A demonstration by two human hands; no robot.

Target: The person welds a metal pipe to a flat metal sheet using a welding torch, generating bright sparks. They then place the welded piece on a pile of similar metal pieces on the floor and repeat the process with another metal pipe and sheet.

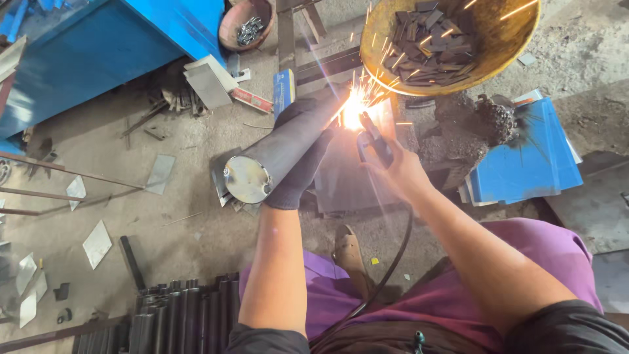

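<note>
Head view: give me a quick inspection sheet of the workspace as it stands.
Surface: bare concrete floor, dusty.
Job's things: steel pipe with a capped near end, sparks at its far end; welding holder at the bright arc.
Clutter: yellow bowl of small dark metal pieces, flat metal offcuts, stack of dark pipes, blue sheets.
Grippers: left hand, in a dark glove, steadies the pipe; right hand, bare, grips the holder.
Cables: black cable runs from the holder back over the lap.
Surroundings: blue metal cabinet at upper left.
</note>
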